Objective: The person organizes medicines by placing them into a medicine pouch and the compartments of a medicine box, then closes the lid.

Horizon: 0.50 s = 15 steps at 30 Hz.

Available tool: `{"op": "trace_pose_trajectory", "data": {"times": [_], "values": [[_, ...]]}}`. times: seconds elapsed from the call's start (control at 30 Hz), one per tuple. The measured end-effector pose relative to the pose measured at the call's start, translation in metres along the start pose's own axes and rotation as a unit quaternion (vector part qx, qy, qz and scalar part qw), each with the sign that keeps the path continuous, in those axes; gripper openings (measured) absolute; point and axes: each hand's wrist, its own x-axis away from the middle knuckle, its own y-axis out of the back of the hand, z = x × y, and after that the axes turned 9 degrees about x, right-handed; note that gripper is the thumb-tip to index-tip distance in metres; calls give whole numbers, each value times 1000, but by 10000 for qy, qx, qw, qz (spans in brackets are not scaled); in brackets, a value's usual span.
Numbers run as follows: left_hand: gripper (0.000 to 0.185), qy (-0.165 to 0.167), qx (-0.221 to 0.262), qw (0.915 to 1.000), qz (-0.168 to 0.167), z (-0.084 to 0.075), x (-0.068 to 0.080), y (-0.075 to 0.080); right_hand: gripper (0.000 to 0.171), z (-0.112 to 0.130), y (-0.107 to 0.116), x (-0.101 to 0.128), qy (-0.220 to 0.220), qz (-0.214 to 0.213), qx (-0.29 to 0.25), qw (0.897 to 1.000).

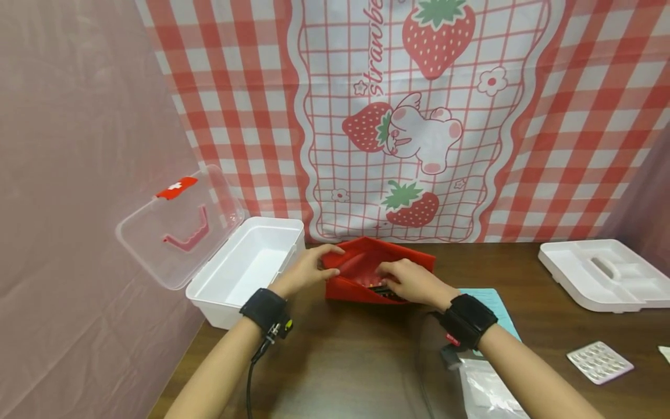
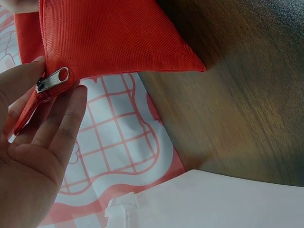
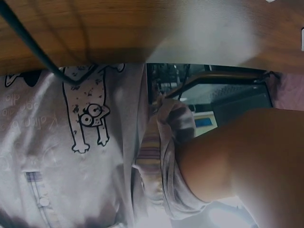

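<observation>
- Brown wooden table (image 1: 335,361) before a strawberry-print cloth (image 1: 256,105).
- On it, red pouch (image 1: 348,289), mouth open, just beside white box (image 1: 214,308).
- Holds pouch end near zip pull (image 2: 50,83) between thumb and fingers of left hand (image 1: 305,271).
- Reaches into pouch with right hand (image 1: 412,281); fingertips hidden, so cannot tell whether gripping.

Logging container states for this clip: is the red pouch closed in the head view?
No, the pouch gapes open there, with the right hand reaching into its mouth.
</observation>
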Motion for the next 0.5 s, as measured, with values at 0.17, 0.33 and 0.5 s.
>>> {"op": "trace_pose_trajectory", "data": {"times": [0.17, 0.33, 0.5], "values": [[40, 20, 9, 10000, -28, 1, 1, -1, 18, 1, 12, 17, -162, -319, 132, 9993], [40, 2, 42, 10000, -69, 1, 0, 0, 18, 4, 24, 41, -272, -549, 233, 9978], [40, -10, 29, 10000, -49, 1, 0, 0, 19, 7, 32, 66, -327, -653, 272, 9970]]}}
